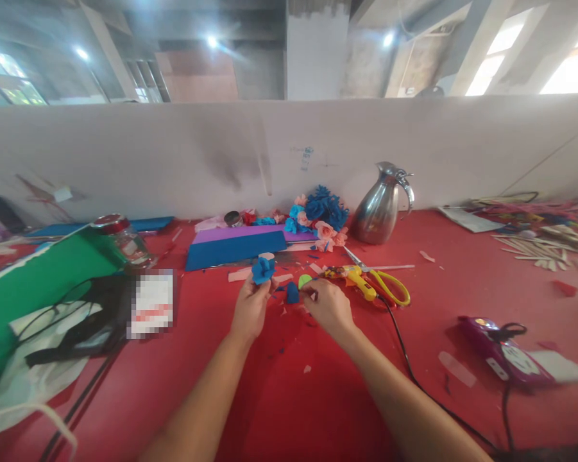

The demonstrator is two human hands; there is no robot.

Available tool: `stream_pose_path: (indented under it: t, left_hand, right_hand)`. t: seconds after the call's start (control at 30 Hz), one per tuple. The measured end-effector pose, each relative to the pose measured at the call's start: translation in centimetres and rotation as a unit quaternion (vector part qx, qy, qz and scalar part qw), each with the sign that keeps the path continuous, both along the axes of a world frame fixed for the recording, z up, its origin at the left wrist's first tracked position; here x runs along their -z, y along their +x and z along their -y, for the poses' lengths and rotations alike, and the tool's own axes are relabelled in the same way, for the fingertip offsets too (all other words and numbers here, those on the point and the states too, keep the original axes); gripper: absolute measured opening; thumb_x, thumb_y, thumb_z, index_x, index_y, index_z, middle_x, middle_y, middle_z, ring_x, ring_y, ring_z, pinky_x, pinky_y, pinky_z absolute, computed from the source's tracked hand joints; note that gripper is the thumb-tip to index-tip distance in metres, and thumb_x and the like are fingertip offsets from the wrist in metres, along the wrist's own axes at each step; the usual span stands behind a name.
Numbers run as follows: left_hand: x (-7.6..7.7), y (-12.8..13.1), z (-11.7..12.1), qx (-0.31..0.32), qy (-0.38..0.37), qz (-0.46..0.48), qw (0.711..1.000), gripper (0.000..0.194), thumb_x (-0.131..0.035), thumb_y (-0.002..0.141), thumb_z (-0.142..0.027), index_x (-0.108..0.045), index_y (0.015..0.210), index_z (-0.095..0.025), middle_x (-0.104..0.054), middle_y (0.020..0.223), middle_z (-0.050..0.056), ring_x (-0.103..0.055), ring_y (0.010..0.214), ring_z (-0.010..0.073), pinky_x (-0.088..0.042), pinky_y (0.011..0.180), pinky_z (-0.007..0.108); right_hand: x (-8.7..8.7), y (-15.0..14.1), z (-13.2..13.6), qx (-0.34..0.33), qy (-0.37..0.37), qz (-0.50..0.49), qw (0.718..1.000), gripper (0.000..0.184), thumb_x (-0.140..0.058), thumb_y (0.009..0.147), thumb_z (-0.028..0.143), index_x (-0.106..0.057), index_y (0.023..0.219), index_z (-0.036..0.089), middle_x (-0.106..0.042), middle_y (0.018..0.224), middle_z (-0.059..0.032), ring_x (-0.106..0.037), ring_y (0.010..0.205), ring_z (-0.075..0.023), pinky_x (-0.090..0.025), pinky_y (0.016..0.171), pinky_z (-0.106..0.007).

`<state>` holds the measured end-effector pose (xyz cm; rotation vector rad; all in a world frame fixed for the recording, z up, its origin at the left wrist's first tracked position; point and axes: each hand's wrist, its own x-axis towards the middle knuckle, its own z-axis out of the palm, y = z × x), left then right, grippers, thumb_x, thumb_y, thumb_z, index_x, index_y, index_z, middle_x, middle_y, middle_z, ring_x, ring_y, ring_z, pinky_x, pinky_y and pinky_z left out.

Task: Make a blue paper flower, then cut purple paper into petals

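A small blue paper flower (263, 270) is pinched upright between the thumb and fingers of my left hand (251, 307). My right hand (328, 307) is low over the red table, its fingers bent together. Right at those fingertips is a light green rounded piece (305, 280); whether they grip it I cannot tell. A loose blue petal (292, 293) lies between my two hands. Just beyond my right hand are a yellow glue gun (360, 282) and yellow-handled scissors (389, 287).
Blue sheets (235, 250) and a bunch of paper flowers (324, 215) lie at the back, beside a steel jug (378, 208). A glass jar (127, 244) stands left, near a green board (62, 256). On the right are a purple power strip (503, 353), a black cord and wooden sticks (534, 249).
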<state>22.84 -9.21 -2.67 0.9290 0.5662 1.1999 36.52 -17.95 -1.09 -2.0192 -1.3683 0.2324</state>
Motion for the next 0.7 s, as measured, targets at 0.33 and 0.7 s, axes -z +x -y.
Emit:
stream_pose_path:
  t: [0.33,0.7]
  left_hand:
    - [0.0,-0.1,-0.3,0.003,-0.005,0.01,1.0,0.019,-0.075,0.066,-0.021,-0.065,0.082,-0.017,-0.061,0.072,0.0,-0.052,0.064,0.0091,-0.041,0.064,0.023]
    - [-0.7,-0.1,0.4,0.025,-0.101,0.01,0.995,0.022,-0.079,0.057,-0.013,-0.067,0.075,-0.015,-0.063,0.074,0.0,-0.051,0.06,0.006,-0.041,0.058,0.018]
  right_hand:
    - [1.9,-1.0,-0.7,-0.021,-0.025,0.103,0.994,0.012,-0.057,0.082,0.016,-0.067,0.08,0.022,-0.067,0.088,-0.0057,-0.063,0.082,-0.0192,-0.035,0.053,-0.024]
    - [2.5,-0.9,-1.1,-0.053,0.067,0.073,0.994,0.012,-0.058,0.079,0.014,-0.067,0.079,0.022,-0.066,0.086,-0.0065,-0.057,0.087,-0.0208,-0.042,0.061,-0.025]
